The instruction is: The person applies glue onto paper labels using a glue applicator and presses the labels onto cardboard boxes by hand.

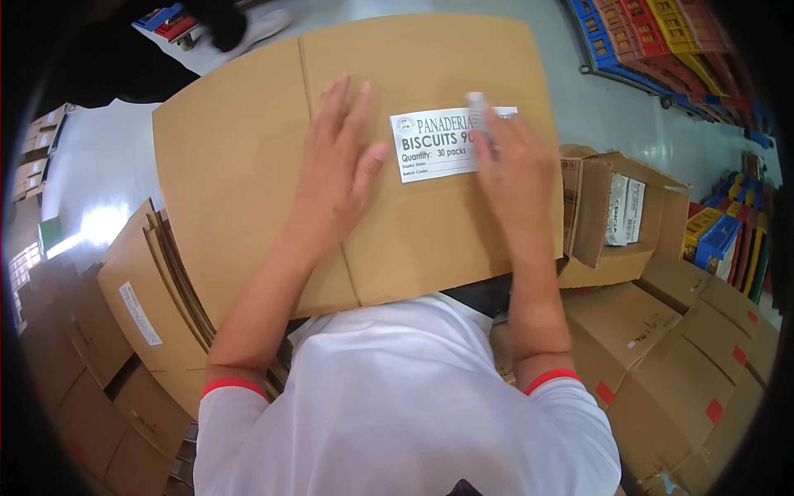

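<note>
A flattened cardboard box [240, 182] lies in front of me, a vertical crease running down it. Its white printed label [434, 153] reads "PANADERIA", "BISCUITS" and "Quantity: 30 packs". My left hand [335, 169] rests on the cardboard to the left of the label, fingers stretched out and thumb apart, holding nothing. Over the right part of the label is my right hand [519, 165], slightly blurred, its fingers closed round a small pale grey stick-like object [476, 106]. What exactly that object is, I cannot make out. The hand hides the end of the printed text.
Folded cardboard sheets [149, 285] stand at the left. An open carton [624, 219] with a label inside sits at the right, above stacked closed cartons [662, 364]. Coloured plastic crates [637, 33] are at the upper right. Another person's leg and shoe [256, 29] show at the upper left.
</note>
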`<action>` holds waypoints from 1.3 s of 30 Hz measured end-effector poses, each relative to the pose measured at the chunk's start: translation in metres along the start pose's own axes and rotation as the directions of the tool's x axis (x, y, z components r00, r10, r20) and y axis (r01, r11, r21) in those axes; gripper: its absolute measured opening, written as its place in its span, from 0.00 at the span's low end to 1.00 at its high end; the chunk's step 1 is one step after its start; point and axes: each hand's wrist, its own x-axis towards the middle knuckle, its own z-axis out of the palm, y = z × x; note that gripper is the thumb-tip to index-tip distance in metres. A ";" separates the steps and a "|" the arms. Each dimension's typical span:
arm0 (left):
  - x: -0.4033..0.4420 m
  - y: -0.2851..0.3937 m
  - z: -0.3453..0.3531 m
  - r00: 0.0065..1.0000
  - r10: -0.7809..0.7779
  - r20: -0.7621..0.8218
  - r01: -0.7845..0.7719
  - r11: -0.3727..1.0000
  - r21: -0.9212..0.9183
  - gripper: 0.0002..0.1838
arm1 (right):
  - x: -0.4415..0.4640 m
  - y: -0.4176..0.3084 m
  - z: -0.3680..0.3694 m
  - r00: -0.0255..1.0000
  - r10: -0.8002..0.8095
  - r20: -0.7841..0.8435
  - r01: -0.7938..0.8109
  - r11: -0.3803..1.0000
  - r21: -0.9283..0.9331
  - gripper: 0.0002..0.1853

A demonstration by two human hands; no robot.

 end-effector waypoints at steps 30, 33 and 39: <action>-0.040 0.017 -0.025 0.841 0.121 0.528 -0.280 0.932 0.232 0.43 | -0.023 0.070 -0.017 0.784 0.618 0.062 -0.348 0.353 0.869 0.18; 0.003 0.018 0.003 0.858 0.211 0.469 -0.378 0.877 0.296 0.47 | -0.026 0.072 -0.016 0.758 0.647 0.077 -0.336 0.287 0.897 0.18; 0.073 0.044 0.109 0.822 0.449 0.351 -0.536 0.819 0.206 0.47 | -0.025 0.076 -0.018 0.740 0.672 0.029 -0.243 0.227 0.943 0.20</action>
